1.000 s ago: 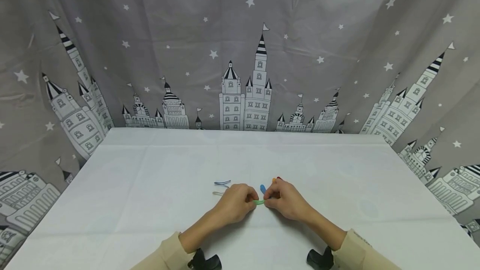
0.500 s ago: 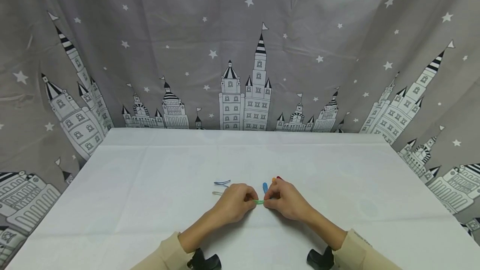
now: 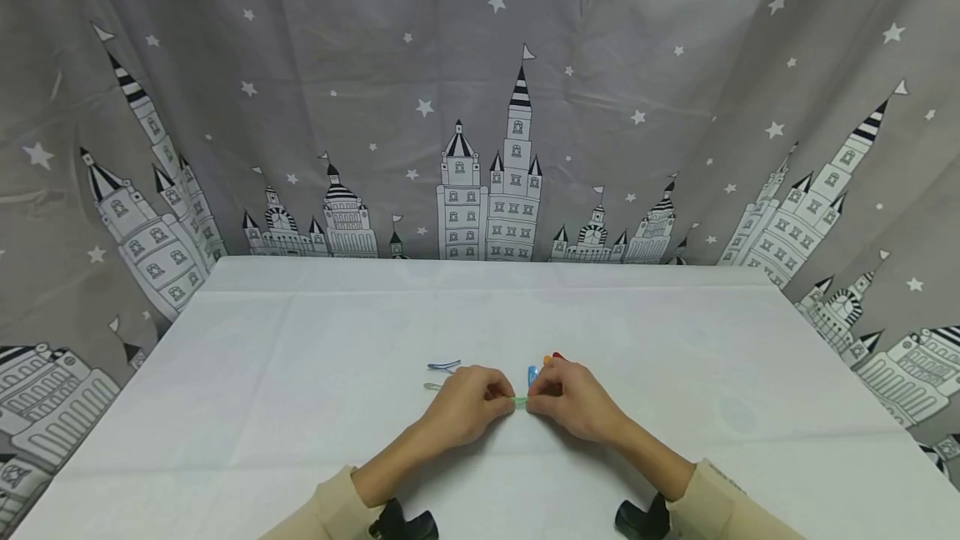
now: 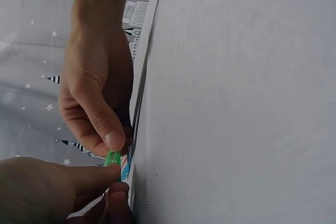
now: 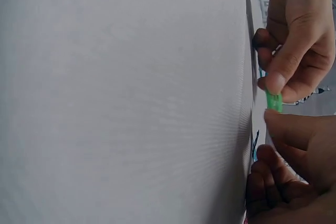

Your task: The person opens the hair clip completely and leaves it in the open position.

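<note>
Thumb and fingertips of my left hand (image 3: 468, 404) pinch one end of a small green snap hair clip (image 3: 521, 402); my right hand (image 3: 577, 402) pinches the other end. The wrist views show the green clip (image 4: 112, 157) bridging the two thumbs, its ends covered by fingertips. Just behind the right fingers a blue hair clip (image 3: 532, 375) shows, its lower part hidden. Beyond the right knuckles, the tips of an orange clip (image 3: 547, 360) and a red clip (image 3: 557, 355) peek out.
Left of the left hand lie a dark blue clip (image 3: 444, 366), its arms spread apart, and a beige clip (image 3: 432, 387) partly covered by the hand. All is over a white table (image 3: 300, 357). A grey curtain (image 3: 360, 23) with castles hangs behind.
The green clip has turned from a thin curved edge to a broader face between the fingers. The blue clip has swung slightly right and more upright. Both hands have barely moved.
</note>
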Demonstrator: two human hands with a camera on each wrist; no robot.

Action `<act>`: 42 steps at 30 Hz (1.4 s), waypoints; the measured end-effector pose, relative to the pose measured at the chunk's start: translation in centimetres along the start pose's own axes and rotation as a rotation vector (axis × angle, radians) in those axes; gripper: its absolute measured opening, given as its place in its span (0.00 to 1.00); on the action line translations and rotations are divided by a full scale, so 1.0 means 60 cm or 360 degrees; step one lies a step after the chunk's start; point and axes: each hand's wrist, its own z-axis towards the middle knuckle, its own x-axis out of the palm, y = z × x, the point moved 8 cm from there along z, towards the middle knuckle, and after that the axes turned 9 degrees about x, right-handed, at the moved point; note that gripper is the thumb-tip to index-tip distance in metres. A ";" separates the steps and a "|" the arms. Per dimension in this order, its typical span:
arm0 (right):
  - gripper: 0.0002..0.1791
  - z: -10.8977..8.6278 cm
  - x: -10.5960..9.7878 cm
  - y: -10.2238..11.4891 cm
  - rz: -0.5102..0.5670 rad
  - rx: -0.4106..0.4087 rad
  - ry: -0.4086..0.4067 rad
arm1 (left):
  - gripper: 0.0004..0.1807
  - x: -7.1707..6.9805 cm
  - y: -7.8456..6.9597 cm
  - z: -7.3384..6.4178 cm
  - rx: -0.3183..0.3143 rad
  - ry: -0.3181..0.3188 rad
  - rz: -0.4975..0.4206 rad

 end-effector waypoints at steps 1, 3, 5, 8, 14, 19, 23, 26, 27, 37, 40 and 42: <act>0.03 -0.001 -0.002 0.001 0.0011 -0.0002 -0.0014 | 0.03 -0.001 0.001 0.001 -0.0007 -0.0006 -0.0004; 0.03 -0.002 -0.006 0.003 0.0058 -0.0004 -0.0040 | 0.03 -0.006 0.002 0.003 -0.0015 -0.0026 -0.0015; 0.03 -0.002 -0.010 0.006 0.0123 -0.0017 -0.0067 | 0.02 -0.011 0.002 0.004 -0.0019 -0.0047 -0.0040; 0.03 -0.002 -0.013 0.011 0.0213 -0.0031 -0.0092 | 0.03 -0.021 0.003 0.005 -0.0019 -0.0074 -0.0089; 0.02 0.001 -0.018 0.019 0.0245 -0.0028 -0.0121 | 0.03 -0.038 0.002 0.005 -0.0005 -0.0093 -0.0145; 0.03 0.002 -0.020 0.029 0.0309 -0.0043 -0.0080 | 0.03 -0.048 -0.001 0.004 0.0032 -0.0085 -0.0195; 0.06 0.002 -0.021 0.035 0.0363 -0.0053 -0.0048 | 0.02 -0.053 -0.002 0.003 0.0089 -0.0063 -0.0223; 0.05 0.001 -0.023 0.040 0.0373 -0.0073 -0.0055 | 0.03 -0.055 -0.001 0.003 0.0111 -0.0058 -0.0225; 0.04 0.001 -0.023 0.041 0.0363 -0.0078 -0.0066 | 0.03 -0.055 0.000 0.003 0.0115 -0.0059 -0.0224; 0.02 -0.004 -0.020 0.058 0.0198 -0.0120 -0.0234 | 0.02 -0.063 0.003 -0.002 0.0067 -0.0107 -0.0226; 0.03 -0.006 -0.019 0.063 0.0160 -0.0144 -0.0279 | 0.02 -0.066 0.001 -0.003 0.0064 -0.0129 -0.0215; 0.04 -0.006 -0.019 0.066 0.0133 -0.0162 -0.0308 | 0.02 -0.069 0.000 -0.005 0.0064 -0.0145 -0.0199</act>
